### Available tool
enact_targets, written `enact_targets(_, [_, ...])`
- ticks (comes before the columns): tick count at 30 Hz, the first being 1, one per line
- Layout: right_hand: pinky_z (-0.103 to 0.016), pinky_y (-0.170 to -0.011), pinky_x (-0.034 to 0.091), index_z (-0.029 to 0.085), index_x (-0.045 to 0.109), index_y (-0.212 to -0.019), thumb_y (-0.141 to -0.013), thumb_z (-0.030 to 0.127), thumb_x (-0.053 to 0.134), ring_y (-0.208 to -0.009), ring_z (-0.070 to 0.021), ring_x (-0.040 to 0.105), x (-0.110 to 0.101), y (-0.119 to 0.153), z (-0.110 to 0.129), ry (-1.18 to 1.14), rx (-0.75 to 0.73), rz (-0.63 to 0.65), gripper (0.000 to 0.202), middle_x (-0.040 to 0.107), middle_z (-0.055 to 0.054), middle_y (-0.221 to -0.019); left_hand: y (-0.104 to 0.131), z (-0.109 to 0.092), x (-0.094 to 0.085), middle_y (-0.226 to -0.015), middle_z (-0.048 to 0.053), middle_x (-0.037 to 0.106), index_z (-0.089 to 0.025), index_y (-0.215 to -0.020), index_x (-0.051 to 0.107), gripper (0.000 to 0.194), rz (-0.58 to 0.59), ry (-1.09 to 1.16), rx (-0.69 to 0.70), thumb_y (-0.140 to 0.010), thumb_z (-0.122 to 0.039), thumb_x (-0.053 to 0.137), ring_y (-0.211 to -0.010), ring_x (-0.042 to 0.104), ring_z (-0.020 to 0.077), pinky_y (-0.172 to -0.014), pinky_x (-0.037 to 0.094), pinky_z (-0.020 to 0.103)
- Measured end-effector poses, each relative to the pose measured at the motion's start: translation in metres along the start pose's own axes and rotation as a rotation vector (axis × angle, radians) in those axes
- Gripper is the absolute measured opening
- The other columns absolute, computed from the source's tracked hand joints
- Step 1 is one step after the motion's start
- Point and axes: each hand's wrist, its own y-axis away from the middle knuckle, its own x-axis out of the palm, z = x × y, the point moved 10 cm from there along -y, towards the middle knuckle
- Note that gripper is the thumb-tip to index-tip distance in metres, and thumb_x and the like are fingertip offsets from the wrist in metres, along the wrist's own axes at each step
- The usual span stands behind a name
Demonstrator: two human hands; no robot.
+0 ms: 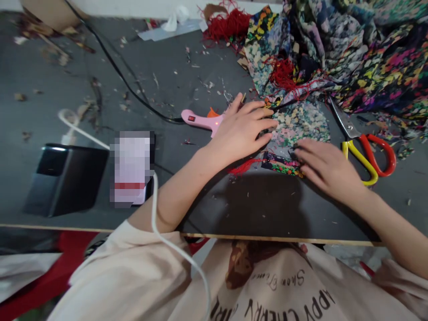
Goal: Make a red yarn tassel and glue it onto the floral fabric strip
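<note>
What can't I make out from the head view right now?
Front part of the pink tool, head view: hidden by the left hand.
Whether the right hand pinches the patterned strip, head view: blurred where they overlap.
Phone screen, head view: pixelated.
Cloth heap's full extent, head view: cut off by top and right edges.

on my feed i see a loose beige shirt (287,258), wide sleeves (133,263) well back from the bare fingers (262,114), brown print (240,267) below them, dark lettering (279,310) including "cherry"

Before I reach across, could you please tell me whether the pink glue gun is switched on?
Most likely on: a small orange light glows on the pink glue gun, beside the left hand.
</note>
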Motion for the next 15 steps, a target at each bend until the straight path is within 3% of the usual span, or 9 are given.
enact_targets(4, [-0.049, -0.102, 0.051, 0.016, 0.053, -0.134, -0.093, 0.027, 0.054, -0.127, -0.0287, 0.058, 0.017, 0.018, 0.024, 0.017, -0.048, 0.093, 0.043, 0.062, -0.014, -0.134, 0.006, -0.008, 0.003, -0.127, 0.003, 0.065, -0.032, -0.111, 0.069, 0.027, 0.082, -0.019, 0.011, -0.089, -0.027, 0.055, -0.129, 0.049, 0.0324, -0.114, 0.019, 0.071])
enact_targets(8, [-0.046, -0.097, 0.054, 0.016, 0.053, -0.132, -0.09, 0.026, 0.058, -0.118, -0.0277, 0.064, -0.001, 0.027, 0.014, 0.002, -0.02, -0.003, 0.043, 0.067, -0.016, -0.126, 0.007, 0.004, -0.01, -0.121, 0.001, 0.068, -0.035, -0.119, 0.065, 0.036, 0.006, 0.042, -0.064, -0.091, -0.02, 0.048, -0.125, 0.052, 0.0312, -0.114, 0.016, 0.073])
enact_targets(11, [-0.044, -0.095, 0.056, 0.015, 0.059, -0.123, -0.09, 0.023, 0.059, -0.113, -0.0279, 0.066, -0.011, 0.017, 0.001, 0.01, 0.011, -0.061, 0.034, 0.069, -0.017, -0.121, 0.004, 0.018, -0.017, -0.125, 0.0, 0.066, -0.036, -0.118, 0.064, 0.034, -0.07, 0.046, -0.099, -0.091, -0.022, 0.05, -0.129, 0.049, 0.0332, -0.116, 0.014, 0.073])
enact_targets(15, [-0.05, -0.104, 0.049, 0.015, 0.057, -0.128, -0.093, 0.029, 0.053, -0.13, -0.0312, 0.054, 0.005, 0.001, 0.0, 0.045, -0.01, 0.021, 0.037, 0.059, -0.017, -0.137, 0.001, 0.019, -0.007, -0.137, 0.002, 0.058, -0.035, -0.118, 0.064, 0.033, -0.058, 0.03, -0.034, -0.084, -0.036, 0.066, -0.138, 0.039, 0.0378, -0.116, 0.012, 0.073])
